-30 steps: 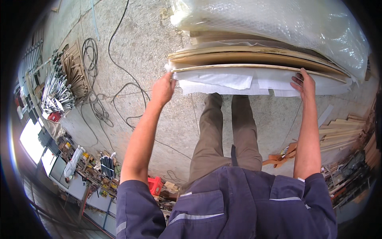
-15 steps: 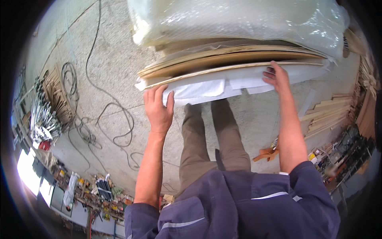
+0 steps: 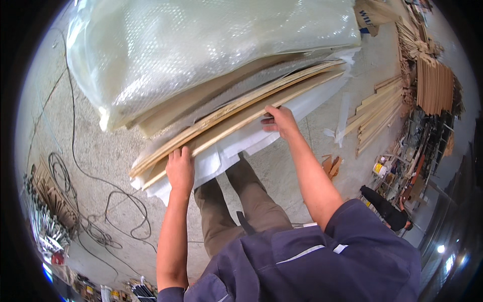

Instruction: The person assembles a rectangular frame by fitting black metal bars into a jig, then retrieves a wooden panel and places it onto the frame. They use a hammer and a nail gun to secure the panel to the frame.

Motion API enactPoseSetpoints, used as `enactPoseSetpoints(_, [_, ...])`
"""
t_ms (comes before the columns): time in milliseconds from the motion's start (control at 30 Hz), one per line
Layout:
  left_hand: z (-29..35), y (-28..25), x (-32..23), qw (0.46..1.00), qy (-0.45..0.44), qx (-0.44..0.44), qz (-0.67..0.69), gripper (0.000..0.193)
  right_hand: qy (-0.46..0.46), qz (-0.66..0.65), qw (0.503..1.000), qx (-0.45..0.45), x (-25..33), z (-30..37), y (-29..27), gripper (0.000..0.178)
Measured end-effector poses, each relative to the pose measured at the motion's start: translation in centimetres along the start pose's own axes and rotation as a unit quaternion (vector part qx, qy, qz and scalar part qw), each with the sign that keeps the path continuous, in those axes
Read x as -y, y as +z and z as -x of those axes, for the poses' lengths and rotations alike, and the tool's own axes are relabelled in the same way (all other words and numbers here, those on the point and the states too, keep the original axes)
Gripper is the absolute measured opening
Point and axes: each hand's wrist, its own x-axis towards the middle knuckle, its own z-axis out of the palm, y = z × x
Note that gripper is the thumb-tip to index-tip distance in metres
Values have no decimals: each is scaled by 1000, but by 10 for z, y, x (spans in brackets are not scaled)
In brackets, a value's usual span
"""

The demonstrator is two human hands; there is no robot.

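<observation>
In the head view, a stack of thin wooden boards runs diagonally from the lower left of centre up toward the upper right, with a white foam sheet hanging out beneath its near edge and a large bubble-wrapped bundle lying on top, filling the upper middle of the frame. A black cable loops across the concrete floor at the left, loose timber strips lie at the right, and stacked brown panels stand at the upper right edge, all well apart from the hands. The left hand comes up from the lower middle on a straight forearm, palm flat on the near edge of the boards, fingers laid over the top; its grip is a loose press, not a closed hold. The right hand reaches up from the lower right with the elbow bent, fingers curled over the board edge right of centre and the thumb underneath, pinching the boards.
</observation>
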Motion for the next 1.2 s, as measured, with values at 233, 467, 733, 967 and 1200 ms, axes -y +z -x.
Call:
enactPoseSetpoints(233, [-9, 9, 7, 998, -9, 35, -47, 18, -37, -63, 994, -76, 35, -40, -57, 49])
enactPoseSetpoints(467, [-35, -13, 19, 993, 79, 73, -39, 18, -24, -29, 997, -61, 57, -58, -51, 39])
enactPoseSetpoints(733, [-32, -71, 18, 989, 109, 101, -20, 19, -83, 7, 989, -124, 91, -13, -34, 38])
enactPoseSetpoints(967, [-24, -188, -16, 982, 164, 94, -13, 21, -116, 23, 985, -126, 162, 73, -47, 37])
enactPoseSetpoints(1200, [8, -312, -62, 968, 225, 111, -33, 24, -161, 43, 977, -130, 228, 187, -74, 39])
